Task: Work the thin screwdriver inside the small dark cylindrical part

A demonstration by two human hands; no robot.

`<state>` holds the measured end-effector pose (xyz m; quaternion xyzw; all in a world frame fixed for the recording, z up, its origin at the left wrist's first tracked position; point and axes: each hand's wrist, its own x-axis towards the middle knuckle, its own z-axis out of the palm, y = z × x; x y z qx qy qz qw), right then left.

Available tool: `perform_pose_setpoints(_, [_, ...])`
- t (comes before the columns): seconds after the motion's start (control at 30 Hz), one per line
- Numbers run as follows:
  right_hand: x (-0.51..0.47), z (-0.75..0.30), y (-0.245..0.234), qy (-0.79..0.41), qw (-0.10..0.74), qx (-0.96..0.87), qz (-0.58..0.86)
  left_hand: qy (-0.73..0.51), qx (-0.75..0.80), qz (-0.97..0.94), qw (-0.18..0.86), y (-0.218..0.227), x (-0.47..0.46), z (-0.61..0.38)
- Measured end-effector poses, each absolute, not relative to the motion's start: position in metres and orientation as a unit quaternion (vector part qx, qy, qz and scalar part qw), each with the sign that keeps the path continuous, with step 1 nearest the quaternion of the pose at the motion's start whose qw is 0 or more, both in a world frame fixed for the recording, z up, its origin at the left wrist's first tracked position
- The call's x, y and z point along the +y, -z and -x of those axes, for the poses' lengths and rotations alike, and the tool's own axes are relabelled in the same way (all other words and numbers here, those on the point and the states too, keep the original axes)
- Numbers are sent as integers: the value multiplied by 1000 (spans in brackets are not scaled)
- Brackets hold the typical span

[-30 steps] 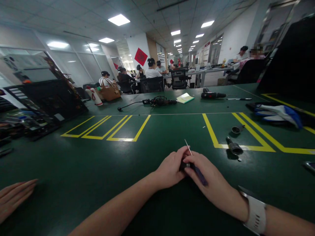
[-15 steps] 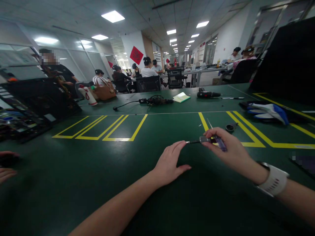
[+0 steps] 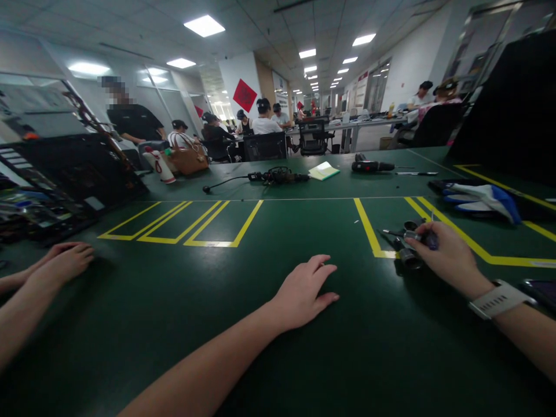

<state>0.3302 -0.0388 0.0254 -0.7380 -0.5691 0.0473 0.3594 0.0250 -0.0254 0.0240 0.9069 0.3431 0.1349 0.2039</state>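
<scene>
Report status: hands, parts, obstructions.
Left hand open, over green table. Right hand gripping purple-handled tool and shafted metal part. Possible obstruction: metal socket close by that hand.

Open tabletop (image 3: 299, 229) centre, socket (image 3: 409, 259) seemingly crowding right hand (image 3: 448, 255)

The left hand (image 3: 302, 294) curves, fingers parted; the right hand (image 3: 452, 253) pinches.

Fittings (image 3: 409, 258) on table (image 3: 195, 324), drill (image 3: 372, 167) behind them, notepad (image 3: 324, 171) left of drill, gloves (image 3: 482, 198) right of drill
</scene>
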Motion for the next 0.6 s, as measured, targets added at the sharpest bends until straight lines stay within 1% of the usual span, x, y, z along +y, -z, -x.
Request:
perform_pose_setpoints(0.27, [-35, -341, -19, -54, 315, -591, 741, -128, 328, -919, 179, -25, -26, -25])
perform_pose_setpoints(0.47, [-38, -341, -23, -22, 334, -600, 726, -136, 314, -925, 166, -24, -26, -25])
perform_pose_setpoints(0.6, [-39, -332, -22, -76, 320, -643, 692, -133, 312, -927, 163, -23, -26, -26])
